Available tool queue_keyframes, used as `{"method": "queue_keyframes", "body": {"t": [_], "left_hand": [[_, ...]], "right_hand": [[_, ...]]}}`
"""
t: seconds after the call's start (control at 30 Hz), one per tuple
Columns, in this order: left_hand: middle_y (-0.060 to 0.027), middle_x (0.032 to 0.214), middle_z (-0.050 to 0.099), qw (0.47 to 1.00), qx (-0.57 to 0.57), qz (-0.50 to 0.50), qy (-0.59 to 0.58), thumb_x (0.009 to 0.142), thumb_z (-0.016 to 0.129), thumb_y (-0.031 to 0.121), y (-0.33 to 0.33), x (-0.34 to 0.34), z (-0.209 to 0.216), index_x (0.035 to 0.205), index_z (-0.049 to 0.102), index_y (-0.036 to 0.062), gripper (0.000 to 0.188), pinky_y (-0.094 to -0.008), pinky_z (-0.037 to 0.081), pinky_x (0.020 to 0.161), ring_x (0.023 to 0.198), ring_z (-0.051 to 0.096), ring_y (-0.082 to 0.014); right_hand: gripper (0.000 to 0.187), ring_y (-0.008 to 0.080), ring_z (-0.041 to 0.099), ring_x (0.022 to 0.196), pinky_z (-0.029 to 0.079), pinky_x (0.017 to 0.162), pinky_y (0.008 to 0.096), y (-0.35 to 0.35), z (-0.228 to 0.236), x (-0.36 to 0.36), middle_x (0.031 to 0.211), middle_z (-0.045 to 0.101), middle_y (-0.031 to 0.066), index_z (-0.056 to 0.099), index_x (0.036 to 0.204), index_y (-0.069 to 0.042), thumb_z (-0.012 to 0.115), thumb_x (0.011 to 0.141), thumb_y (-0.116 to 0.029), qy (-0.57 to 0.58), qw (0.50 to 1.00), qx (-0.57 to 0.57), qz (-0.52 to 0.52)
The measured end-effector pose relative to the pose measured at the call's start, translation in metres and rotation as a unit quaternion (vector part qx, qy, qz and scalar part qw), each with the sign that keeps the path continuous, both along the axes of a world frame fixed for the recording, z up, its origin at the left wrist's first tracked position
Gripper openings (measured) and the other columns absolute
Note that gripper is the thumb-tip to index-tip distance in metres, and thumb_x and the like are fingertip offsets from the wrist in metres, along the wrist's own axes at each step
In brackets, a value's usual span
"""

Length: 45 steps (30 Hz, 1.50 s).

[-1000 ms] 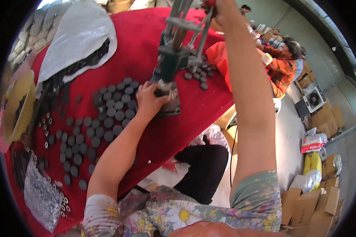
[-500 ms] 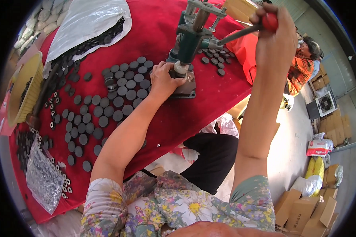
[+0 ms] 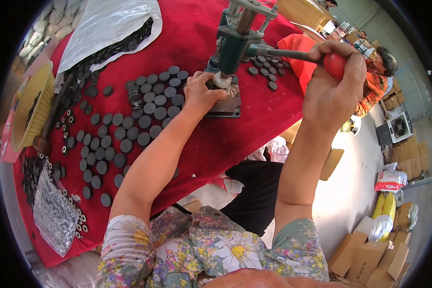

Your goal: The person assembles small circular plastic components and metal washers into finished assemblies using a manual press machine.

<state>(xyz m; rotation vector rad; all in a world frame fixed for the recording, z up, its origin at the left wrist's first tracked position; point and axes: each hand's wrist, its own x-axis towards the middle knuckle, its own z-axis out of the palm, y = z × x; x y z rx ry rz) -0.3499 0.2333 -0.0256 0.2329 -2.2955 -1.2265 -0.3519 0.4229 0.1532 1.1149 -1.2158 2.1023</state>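
A green hand press (image 3: pixel 230 48) stands on the table, its metal base plate (image 3: pixel 228 108) under the ram. The wrapped ram tip (image 3: pixel 222 80) is low over the base. My left hand (image 3: pixel 200 94) is closed around the spot beneath that tip, its thumb and fingers close to it; whatever they hold is hidden. My right hand (image 3: pixel 336 89) grips the red ball knob (image 3: pixel 335 65) at the end of the press's lever (image 3: pixel 293 54), which stands out roughly level to the right. Many round black discs (image 3: pixel 144 139) are spread left of my left hand.
More discs (image 3: pixel 266 72) lie right of the press. Further left are a white sack (image 3: pixel 110 33) of black parts, a yellow basket (image 3: pixel 45 96), a hammer-like tool (image 3: pixel 53 115), small rings (image 3: pixel 65 150) and a clear bag (image 3: pixel 55 216). A person (image 3: pixel 379 72) sits beyond the red-covered table.
My right hand has come down with the knob, swinging the lever from an upward slant to about level. The ram tip looks slightly lower. My left hand stays at the press base.
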Motion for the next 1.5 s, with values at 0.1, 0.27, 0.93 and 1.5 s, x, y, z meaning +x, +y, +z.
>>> {"method": "queue_keyframes", "body": {"t": [0.1, 0.27, 0.93, 1.5], "left_hand": [[-0.0099, 0.106, 0.061, 1.000, 0.019, 0.001, -0.001, 0.060, 0.081, 0.018, -0.001, 0.000, 0.000, 0.098, 0.070, 0.0023, 0.043, -0.0362, 0.042, 0.094, 0.104, 0.057, -0.0265], [-0.0111, 0.107, 0.060, 1.000, -0.026, 0.000, -0.002, 0.060, 0.080, 0.016, 0.000, 0.003, 0.001, 0.109, 0.065, 0.0007, 0.053, -0.0360, 0.043, 0.095, 0.104, 0.057, -0.0260], [-0.0084, 0.095, 0.066, 0.959, -0.169, -0.152, -0.169, 0.071, 0.072, 0.006, -0.064, 0.044, 0.068, 0.098, 0.070, 0.0043, 0.028, -0.0322, 0.048, 0.076, 0.085, 0.063, -0.0235], [-0.0140, 0.083, 0.063, 0.974, -0.195, -0.080, -0.088, 0.073, 0.070, 0.006, -0.050, 0.033, 0.023, 0.091, 0.067, 0.0026, 0.019, -0.0355, 0.050, 0.071, 0.080, 0.064, -0.0302]], "right_hand": [[0.032, 0.0243, 0.057, 0.076, 0.050, 0.072, 0.0362, -0.001, -0.001, -0.001, 0.086, 0.060, 0.0163, 0.056, 0.095, 0.007, 0.044, 0.100, -0.023, 0.001, 1.000, -0.007, 0.000], [0.032, 0.0238, 0.056, 0.075, 0.049, 0.072, 0.0371, -0.001, -0.001, 0.004, 0.084, 0.059, 0.0159, 0.056, 0.091, 0.006, 0.045, 0.099, -0.023, -0.016, 1.000, -0.018, -0.004], [0.030, 0.0260, 0.056, 0.067, 0.047, 0.071, 0.0377, 0.000, -0.068, 0.031, 0.070, 0.055, 0.0155, 0.051, 0.072, 0.003, 0.042, 0.094, -0.014, 0.077, 0.993, -0.012, -0.083], [0.034, 0.0243, 0.049, 0.069, 0.042, 0.069, 0.0391, -0.002, -0.064, 0.013, 0.078, 0.052, 0.0141, 0.051, 0.096, -0.003, 0.038, 0.101, -0.035, 0.135, 0.990, 0.004, -0.031]]}}
